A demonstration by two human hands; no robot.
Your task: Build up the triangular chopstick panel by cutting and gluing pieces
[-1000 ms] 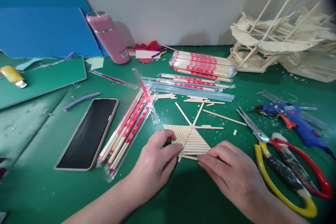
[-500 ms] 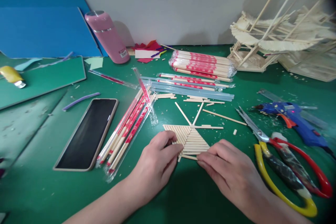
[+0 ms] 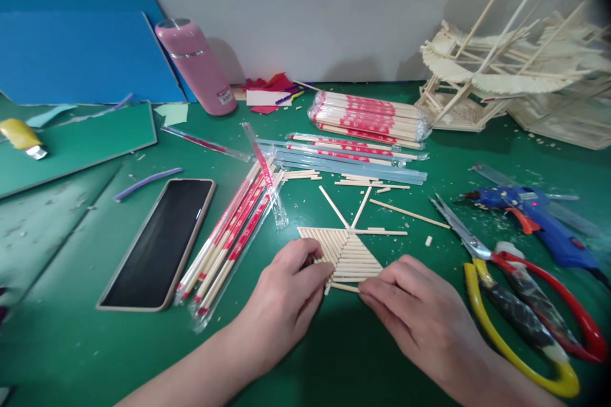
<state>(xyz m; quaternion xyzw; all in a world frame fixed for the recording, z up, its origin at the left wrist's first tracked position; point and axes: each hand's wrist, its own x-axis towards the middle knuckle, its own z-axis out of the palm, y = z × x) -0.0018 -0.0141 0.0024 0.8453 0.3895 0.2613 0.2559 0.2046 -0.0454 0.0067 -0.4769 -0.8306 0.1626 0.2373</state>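
The left grip holds a wooden panel while the right grip pinches a stick by its near edge.

Cool, fairly even light of middling brightness falls on the table, its source out of view. The bottle throws a soft shadow rightward onto the grey wall, and a darker patch lies on the near tabletop between the left hand and right hand. Small glints mark the plastic-wrapped pack. Wide-angle stretch tilts the bottle and swells the scissors; the wooden model blurs toward the far right, where the corner turns black.
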